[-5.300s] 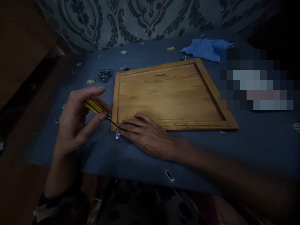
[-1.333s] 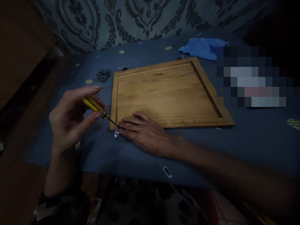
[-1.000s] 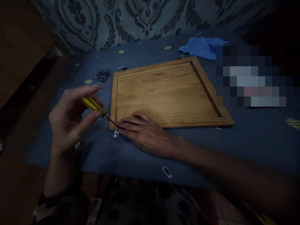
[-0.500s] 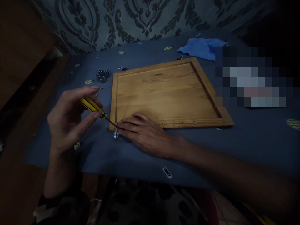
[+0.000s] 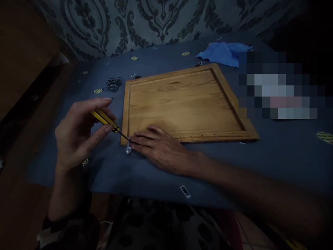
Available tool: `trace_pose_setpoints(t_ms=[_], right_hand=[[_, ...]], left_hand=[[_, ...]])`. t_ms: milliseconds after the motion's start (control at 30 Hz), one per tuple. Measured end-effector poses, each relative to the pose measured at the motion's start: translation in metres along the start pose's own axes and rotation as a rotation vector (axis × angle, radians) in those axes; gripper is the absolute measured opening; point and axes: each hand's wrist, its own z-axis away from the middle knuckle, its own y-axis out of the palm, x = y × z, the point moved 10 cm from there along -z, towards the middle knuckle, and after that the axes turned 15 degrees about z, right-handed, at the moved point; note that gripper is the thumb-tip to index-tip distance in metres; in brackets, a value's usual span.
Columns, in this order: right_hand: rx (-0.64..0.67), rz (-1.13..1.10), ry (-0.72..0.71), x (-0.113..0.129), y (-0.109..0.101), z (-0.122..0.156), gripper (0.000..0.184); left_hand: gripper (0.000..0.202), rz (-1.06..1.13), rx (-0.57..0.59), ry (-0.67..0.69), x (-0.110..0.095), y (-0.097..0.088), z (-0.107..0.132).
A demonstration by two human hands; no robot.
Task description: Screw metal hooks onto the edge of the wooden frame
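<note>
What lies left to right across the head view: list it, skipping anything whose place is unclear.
Left hand → hooks → silver piece → right hand → cloth.

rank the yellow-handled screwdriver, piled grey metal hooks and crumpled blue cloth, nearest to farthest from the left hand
1. Yellow-handled screwdriver: in the left hand
2. Grey metal hooks: by the wooden board's far left corner
3. Blue cloth: past the board's far right corner
</note>
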Motion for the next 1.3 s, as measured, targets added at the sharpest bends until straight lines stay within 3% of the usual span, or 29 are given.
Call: trace_pose_setpoints(t_ms=[500, 700, 867, 1300], right_hand=[[0.003, -0.008, -0.004, 0.0009, -0.0017, -0.0001, 0.034], [0.032, -0.018, 0.005, -0.0002, 0.0008, -0.0001, 0.034], [0.051, -0.019, 0.002, 0.0000, 0.0010, -0.0007, 0.034], [0.060, 0.012, 0.011, 0.0000, -0.0008, -0.0007, 0.036]], left_hand=[[0.061, -0.005, 0.029, 0.009, -0.0014, 0.0043, -0.0012], [0.058, 0.025, -0.025, -0.070, 0.0018, 0.0011, -0.0003], [0.061, 0.007, 0.018, -0.041, 0.0001, 0.0039, -0.0008], [0.058, 0.023, -0.042, -0.059, 0.0009, -0.0047, 0.0016]])
